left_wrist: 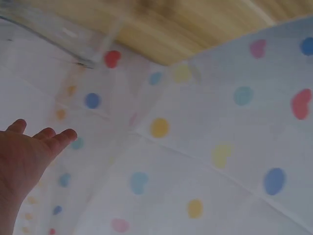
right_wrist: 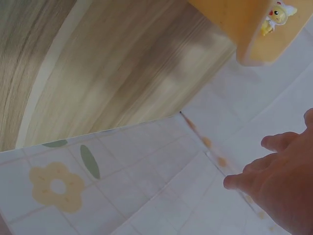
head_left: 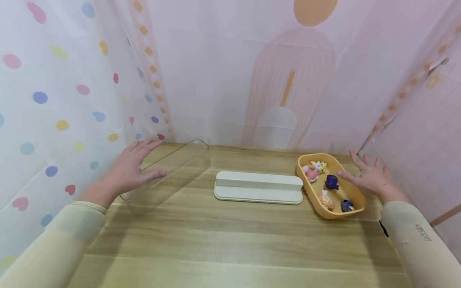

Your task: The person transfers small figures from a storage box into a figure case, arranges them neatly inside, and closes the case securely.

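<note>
My left hand (head_left: 130,170) is held out with spread fingers beside a clear plastic cover (head_left: 185,170), overlapping its left end in the head view. That cover lies at the left of the table. On the right, my right hand (head_left: 372,180) spreads its fingers over the right rim of a yellow-orange tray (head_left: 312,197), holding nothing. Inside the tray are several small toy figures, among them a white-and-yellow one (head_left: 319,166), a pink one (head_left: 310,174) and a dark blue one (head_left: 331,182). A cream stepped stand (head_left: 259,194) lies between cover and tray.
The wood-grain table (head_left: 230,248) meets a pink patterned cloth (head_left: 216,80) at the back. Dotted cloth (head_left: 65,108) hangs along the left side, and a checked cloth (right_wrist: 137,171) borders the right. A small black object (head_left: 384,229) shows beside the right sleeve.
</note>
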A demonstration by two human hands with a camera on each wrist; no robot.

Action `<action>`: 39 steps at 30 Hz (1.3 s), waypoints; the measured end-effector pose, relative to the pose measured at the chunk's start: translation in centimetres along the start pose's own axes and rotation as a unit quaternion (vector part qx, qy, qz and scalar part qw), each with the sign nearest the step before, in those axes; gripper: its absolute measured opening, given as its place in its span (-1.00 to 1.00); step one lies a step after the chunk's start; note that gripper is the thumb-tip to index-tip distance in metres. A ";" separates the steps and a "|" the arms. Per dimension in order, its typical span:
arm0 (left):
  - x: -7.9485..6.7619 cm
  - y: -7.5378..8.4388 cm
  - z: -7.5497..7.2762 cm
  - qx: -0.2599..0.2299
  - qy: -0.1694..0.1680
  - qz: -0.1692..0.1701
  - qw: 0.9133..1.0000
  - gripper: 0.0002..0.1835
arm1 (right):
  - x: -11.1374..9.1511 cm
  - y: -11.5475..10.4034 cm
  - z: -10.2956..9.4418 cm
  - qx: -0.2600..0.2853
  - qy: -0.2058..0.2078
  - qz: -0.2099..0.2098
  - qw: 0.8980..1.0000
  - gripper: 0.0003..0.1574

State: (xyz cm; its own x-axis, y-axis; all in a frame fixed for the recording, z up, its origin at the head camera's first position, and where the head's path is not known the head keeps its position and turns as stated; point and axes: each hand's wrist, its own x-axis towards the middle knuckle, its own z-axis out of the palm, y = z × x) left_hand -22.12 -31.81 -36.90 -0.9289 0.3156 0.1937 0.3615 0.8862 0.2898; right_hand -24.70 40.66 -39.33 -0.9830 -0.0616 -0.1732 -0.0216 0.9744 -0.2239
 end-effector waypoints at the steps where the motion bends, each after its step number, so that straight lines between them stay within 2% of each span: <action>1: 0.2 0.8 0.2 0.002 0.006 0.010 1.000 0.09 | 0.0 0.0 0.0 -0.001 0.000 -0.001 1.000 0.36; 4: 0.5 3.6 0.6 -0.008 0.022 0.043 0.999 0.13 | 0.1 -0.2 0.1 -0.004 0.003 -0.007 1.000 0.36; 6: 0.5 5.5 1.3 -0.034 0.028 0.061 0.997 0.12 | 0.2 -0.3 0.2 -0.004 0.005 -0.012 1.000 0.35; 8: 0.6 7.3 2.3 -0.075 0.019 0.070 0.995 0.12 | 0.3 -0.4 0.2 -0.002 0.007 -0.016 1.000 0.35; 11: 0.5 9.5 5.1 -0.132 -0.003 0.068 0.989 0.15 | 0.3 -0.4 0.2 0.005 0.007 -0.021 1.000 0.35; 13: 0.5 10.3 7.3 -0.153 -0.022 0.058 0.986 0.19 | 0.3 -0.5 0.3 0.012 0.004 -0.020 1.000 0.35; 16: 0.7 10.4 10.7 -0.165 -0.037 0.040 0.985 0.24 | 0.5 -0.6 0.7 0.025 -0.004 -0.022 0.999 0.37; 19: 1.0 9.9 13.5 -0.159 -0.045 0.023 0.986 0.27 | 0.7 -0.7 1.2 0.033 -0.004 -0.028 0.999 0.37; 23: 1.6 9.2 15.6 -0.154 -0.054 0.012 0.987 0.31 | 0.8 -0.8 1.8 0.038 0.000 -0.032 0.999 0.36; 28: 1.9 8.9 16.4 -0.143 -0.060 0.011 0.988 0.33 | 0.8 -0.9 2.2 0.041 -0.001 -0.033 0.999 0.36; 34: 2.3 8.7 16.4 -0.135 -0.055 -0.002 0.989 0.25 | 0.9 -1.1 2.3 0.032 0.005 -0.038 0.999 0.36; 39: 2.3 8.6 16.2 -0.131 -0.067 -0.001 0.989 0.18 | 1.2 -1.4 2.2 0.030 0.005 -0.041 0.999 0.35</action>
State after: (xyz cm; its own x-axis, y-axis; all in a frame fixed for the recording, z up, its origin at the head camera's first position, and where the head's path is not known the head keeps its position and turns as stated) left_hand -22.48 -17.98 -49.10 -0.9260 0.3708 0.0714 0.3508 0.7747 0.5261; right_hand -25.46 38.74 -41.36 -0.9800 -0.1382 -0.1434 -0.0913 0.9515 -0.2937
